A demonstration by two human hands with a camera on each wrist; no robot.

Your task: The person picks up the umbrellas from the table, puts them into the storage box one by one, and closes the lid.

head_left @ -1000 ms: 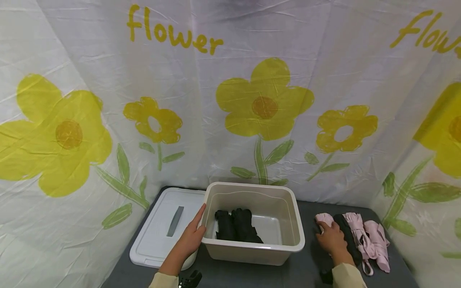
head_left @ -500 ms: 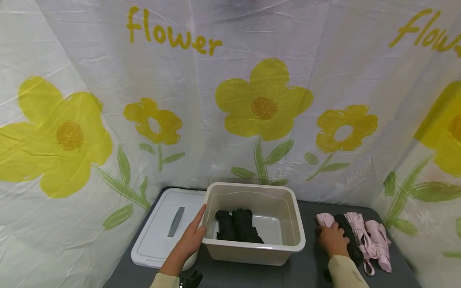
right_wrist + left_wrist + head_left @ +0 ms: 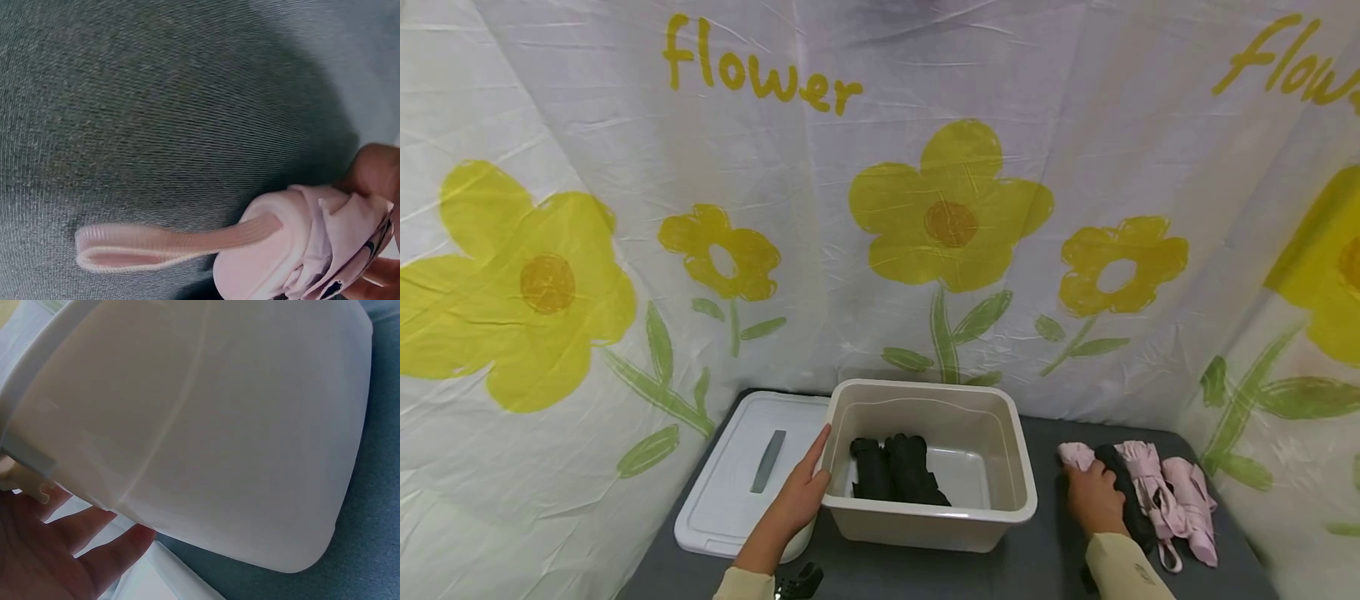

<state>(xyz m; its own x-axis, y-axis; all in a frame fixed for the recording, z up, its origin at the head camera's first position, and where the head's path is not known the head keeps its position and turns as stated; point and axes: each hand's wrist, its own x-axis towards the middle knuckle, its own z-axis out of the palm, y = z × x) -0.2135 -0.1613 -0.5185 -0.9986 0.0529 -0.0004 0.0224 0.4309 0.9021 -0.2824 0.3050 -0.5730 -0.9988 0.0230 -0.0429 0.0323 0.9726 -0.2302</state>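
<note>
A beige plastic bin [image 3: 928, 529] stands in the middle of the table with two folded black umbrellas [image 3: 898, 471] lying side by side inside. My left hand [image 3: 797, 492] rests against its left side near the rim. In the left wrist view, those fingers [image 3: 119, 553] touch the outer wall. At the right, my right hand [image 3: 1093, 500] grips a folded pink umbrella [image 3: 1077, 455]. Its handle end and looped strap show in the right wrist view, with fingers and thumb around the fabric part of the umbrella [image 3: 256, 250]. The hand hides most of it in the head view.
Right of that hand lie a folded black umbrella [image 3: 1123, 492] and two pink umbrellas [image 3: 1191, 500] in a row. A white lid [image 3: 722, 492] with a grey handle lies left of the bin. Behind the dark table [image 3: 1045, 433] hangs a flower-printed cloth [image 3: 835, 317].
The right hand and forearm have shifted slightly, with the fingers now settled on the leftmost pink umbrella. The left hand and the bin have stayed in place.
</note>
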